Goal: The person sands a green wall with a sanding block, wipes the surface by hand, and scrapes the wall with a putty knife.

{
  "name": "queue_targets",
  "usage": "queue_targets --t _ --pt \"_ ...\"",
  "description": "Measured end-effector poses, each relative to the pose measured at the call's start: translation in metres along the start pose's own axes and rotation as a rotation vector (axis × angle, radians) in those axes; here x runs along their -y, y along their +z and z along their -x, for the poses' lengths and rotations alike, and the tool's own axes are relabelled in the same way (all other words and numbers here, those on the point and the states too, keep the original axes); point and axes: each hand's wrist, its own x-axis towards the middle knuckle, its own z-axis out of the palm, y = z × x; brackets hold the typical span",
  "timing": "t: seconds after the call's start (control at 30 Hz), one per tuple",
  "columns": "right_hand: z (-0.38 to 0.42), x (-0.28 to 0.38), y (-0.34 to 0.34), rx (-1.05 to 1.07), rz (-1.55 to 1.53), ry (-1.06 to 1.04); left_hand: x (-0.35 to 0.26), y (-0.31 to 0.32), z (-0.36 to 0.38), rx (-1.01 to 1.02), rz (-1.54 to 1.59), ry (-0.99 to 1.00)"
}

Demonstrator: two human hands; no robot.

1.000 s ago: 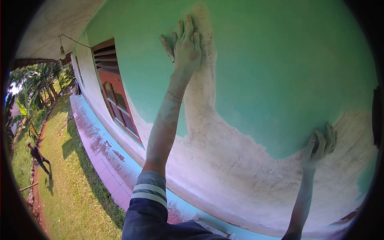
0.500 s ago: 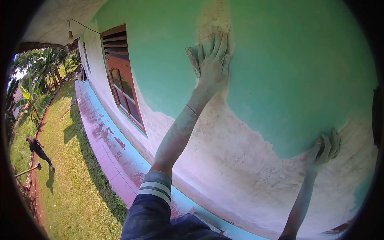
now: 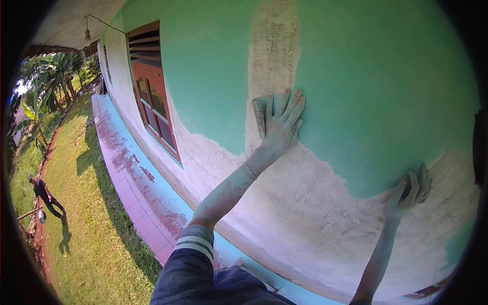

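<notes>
My left hand (image 3: 282, 123) presses a grey sanding block (image 3: 260, 117) flat against a green painted wall (image 3: 376, 86), fingers spread upward. Only the block's left edge shows beside my palm. Above the hand runs a pale vertical strip (image 3: 273, 46) where the green paint is rubbed off. The hand sits where that strip meets the bare whitish lower wall (image 3: 305, 213). My right hand (image 3: 413, 190) lies flat on the wall at the far right, on the border between green paint and bare plaster. Both forearms are dusted white.
A brown wooden window (image 3: 150, 96) is set in the wall to the left. Below the wall run a light blue ledge and a reddish tiled walkway (image 3: 129, 178), then lawn (image 3: 81, 218). Another person (image 3: 47, 196) works far left on the grass.
My left hand has slid down the wall with the sanding block, leaving a longer bare strip in the green paint above it. My right hand has stayed in place.
</notes>
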Motion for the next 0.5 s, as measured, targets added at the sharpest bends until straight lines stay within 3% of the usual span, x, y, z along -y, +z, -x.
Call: queue_targets --t 0.2,0.3,0.43,0.5 --pt "0.003 -0.002 0.003 0.002 0.015 0.0 0.019 -0.029 -0.132 -0.127 -0.027 -0.029" --pt "0.005 -0.002 0.001 0.002 0.043 0.02 0.007 -0.012 -0.1 -0.168 0.038 -0.066" --pt "0.005 -0.001 -0.001 0.011 0.041 0.04 -0.016 0.009 0.023 0.017 0.012 -0.132" --pt "0.007 -0.002 -0.002 0.02 0.026 0.042 -0.015 0.007 0.043 0.053 0.014 -0.112"
